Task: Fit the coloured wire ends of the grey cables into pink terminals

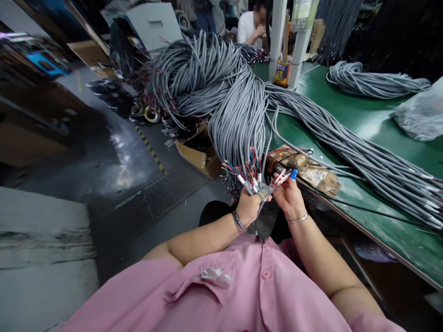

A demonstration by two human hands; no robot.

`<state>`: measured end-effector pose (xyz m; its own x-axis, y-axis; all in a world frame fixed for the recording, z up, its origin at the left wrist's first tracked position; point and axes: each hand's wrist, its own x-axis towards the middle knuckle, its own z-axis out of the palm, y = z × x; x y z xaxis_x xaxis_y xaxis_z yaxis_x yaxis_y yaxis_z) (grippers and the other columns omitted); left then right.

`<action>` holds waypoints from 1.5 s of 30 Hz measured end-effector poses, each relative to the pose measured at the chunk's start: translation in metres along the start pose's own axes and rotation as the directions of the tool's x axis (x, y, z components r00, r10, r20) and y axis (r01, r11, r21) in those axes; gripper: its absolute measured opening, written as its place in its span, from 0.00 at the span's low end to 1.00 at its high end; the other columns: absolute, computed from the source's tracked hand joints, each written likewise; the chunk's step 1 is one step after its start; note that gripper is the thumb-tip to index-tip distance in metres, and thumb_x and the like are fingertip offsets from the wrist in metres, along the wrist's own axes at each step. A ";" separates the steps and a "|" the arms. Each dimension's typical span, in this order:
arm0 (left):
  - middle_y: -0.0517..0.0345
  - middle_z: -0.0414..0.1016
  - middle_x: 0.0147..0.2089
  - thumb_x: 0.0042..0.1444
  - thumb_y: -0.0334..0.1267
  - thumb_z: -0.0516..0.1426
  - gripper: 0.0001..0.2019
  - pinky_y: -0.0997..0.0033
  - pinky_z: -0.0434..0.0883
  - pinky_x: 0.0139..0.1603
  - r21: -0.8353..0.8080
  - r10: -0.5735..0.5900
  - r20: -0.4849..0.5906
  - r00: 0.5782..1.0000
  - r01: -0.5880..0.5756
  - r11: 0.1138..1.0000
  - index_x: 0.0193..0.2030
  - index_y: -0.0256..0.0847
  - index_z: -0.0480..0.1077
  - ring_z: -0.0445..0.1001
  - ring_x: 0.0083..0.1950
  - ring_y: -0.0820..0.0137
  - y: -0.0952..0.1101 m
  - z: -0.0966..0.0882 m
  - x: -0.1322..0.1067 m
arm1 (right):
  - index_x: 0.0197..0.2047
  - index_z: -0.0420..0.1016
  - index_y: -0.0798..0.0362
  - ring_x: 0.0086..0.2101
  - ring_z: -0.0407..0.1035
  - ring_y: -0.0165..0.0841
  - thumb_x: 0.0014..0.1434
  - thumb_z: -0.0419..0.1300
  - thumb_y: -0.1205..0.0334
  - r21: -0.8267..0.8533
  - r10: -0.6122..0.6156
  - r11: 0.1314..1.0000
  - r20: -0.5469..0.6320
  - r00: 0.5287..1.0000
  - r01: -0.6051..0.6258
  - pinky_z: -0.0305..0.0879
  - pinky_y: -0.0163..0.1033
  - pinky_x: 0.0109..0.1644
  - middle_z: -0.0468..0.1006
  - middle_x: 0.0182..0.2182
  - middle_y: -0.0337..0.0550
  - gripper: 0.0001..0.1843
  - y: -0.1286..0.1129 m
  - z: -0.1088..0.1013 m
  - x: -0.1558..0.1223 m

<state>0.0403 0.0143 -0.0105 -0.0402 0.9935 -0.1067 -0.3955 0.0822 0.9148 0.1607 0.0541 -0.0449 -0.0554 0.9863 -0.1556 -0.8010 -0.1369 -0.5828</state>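
Green workbench, dim workshop: two bare hands at a bunch of cable ends

The green workbench (377, 122) runs along the right of a dim workshop, with a dark, shiny floor (128, 157) to the left, where a strip of black-and-yellow tape (151, 150) shows. White posts (278, 32) rise from the bench, and a person (246, 28) in a white top sits beyond them. A large mass of grey cables (238, 115) fills the middle, hanging down towards the wearer. A long bundle (332, 129) stretches across the bench to the right; behind it lie a separate cable coil (374, 83) and a clear plastic bag (420, 115).

In front of the wearer's pink shirt (228, 295), the left hand (251, 206) is clenched around a bunch of cable ends (254, 173), their thin coloured wires fanning out above the fist. The right hand (289, 196) is just beside it, fingers curled in a pinch on a slim pale pink item (283, 176), too small to identify. A blue cover (293, 174) caps one right fingertip. Each wrist wears a bracelet (238, 222).

Just beyond the right hand, a piece of cardboard (323, 181) lies on the bench edge. An open cardboard box (197, 154) stands below, left of the hanging cables.
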 end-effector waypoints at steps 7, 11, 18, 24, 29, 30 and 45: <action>0.59 0.72 0.20 0.43 0.39 0.67 0.11 0.72 0.69 0.31 -0.046 0.012 0.033 0.999 -0.010 0.999 0.21 0.37 0.72 0.71 0.24 0.74 -0.002 -0.006 -0.005 | 0.29 0.74 0.49 0.28 0.71 0.31 0.52 0.61 0.35 0.008 0.071 0.997 -0.002 0.997 -0.071 0.70 0.38 0.34 0.81 0.31 0.38 0.24 -0.004 0.006 -0.009; 0.59 0.73 0.21 0.43 0.40 0.67 0.11 0.72 0.69 0.31 -0.045 0.025 0.023 0.999 -0.024 0.999 0.22 0.36 0.72 0.71 0.25 0.74 -0.004 -0.012 -0.008 | 0.31 0.75 0.49 0.28 0.71 0.31 0.50 0.59 0.31 -0.076 0.120 0.991 0.102 0.988 -0.113 0.69 0.39 0.33 0.80 0.34 0.41 0.27 -0.010 0.005 -0.018; 0.59 0.73 0.22 0.46 0.43 0.67 0.13 0.72 0.68 0.31 0.049 0.046 0.082 0.996 -0.050 0.998 0.22 0.37 0.72 0.70 0.25 0.74 -0.006 -0.016 -0.009 | 0.36 0.76 0.51 0.26 0.69 0.30 0.50 0.69 0.47 -0.349 0.110 0.936 0.186 0.976 -0.039 0.67 0.36 0.33 0.76 0.26 0.38 0.18 -0.011 0.001 -0.046; 0.59 0.73 0.23 0.49 0.42 0.65 0.12 0.71 0.69 0.33 0.197 0.088 0.168 0.982 -0.121 0.973 0.22 0.38 0.72 0.71 0.27 0.72 -0.003 -0.021 -0.010 | 0.33 0.76 0.51 0.24 0.69 0.27 0.53 0.68 0.59 -0.444 -0.020 0.894 0.104 0.994 0.064 0.64 0.33 0.30 0.76 0.24 0.35 0.06 -0.005 0.007 -0.052; 0.58 0.75 0.24 0.45 0.39 0.67 0.09 0.73 0.68 0.29 0.321 0.011 0.298 0.954 -0.111 0.941 0.25 0.37 0.76 0.70 0.26 0.73 0.011 -0.024 -0.010 | 0.31 0.77 0.52 0.23 0.69 0.28 0.54 0.67 0.59 -0.525 -0.007 0.845 0.180 0.984 0.102 0.66 0.36 0.31 0.78 0.25 0.37 0.06 -0.012 0.012 -0.053; 0.59 0.74 0.23 0.45 0.39 0.68 0.09 0.74 0.68 0.28 0.330 0.001 0.311 0.950 -0.108 0.938 0.25 0.36 0.76 0.69 0.25 0.74 0.013 -0.024 -0.009 | 0.31 0.77 0.52 0.23 0.69 0.29 0.54 0.67 0.58 -0.537 -0.002 0.837 0.195 0.981 0.109 0.66 0.37 0.32 0.78 0.25 0.37 0.07 -0.014 0.014 -0.054; 0.59 0.71 0.21 0.48 0.43 0.65 0.14 0.72 0.66 0.28 0.169 0.031 0.198 0.980 -0.065 0.984 0.21 0.35 0.71 0.68 0.23 0.74 -0.003 -0.028 -0.005 | 0.34 0.78 0.51 0.25 0.70 0.29 0.52 0.68 0.55 -0.560 -0.021 0.824 0.118 0.993 0.084 0.61 0.35 0.30 0.78 0.23 0.36 0.09 -0.008 0.016 -0.055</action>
<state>0.0164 0.0066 -0.0236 0.1301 0.9915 0.0011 -0.2316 0.0294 0.9724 0.1609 0.0020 -0.0191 -0.1087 0.9929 -0.0479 -0.3312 -0.0816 -0.9400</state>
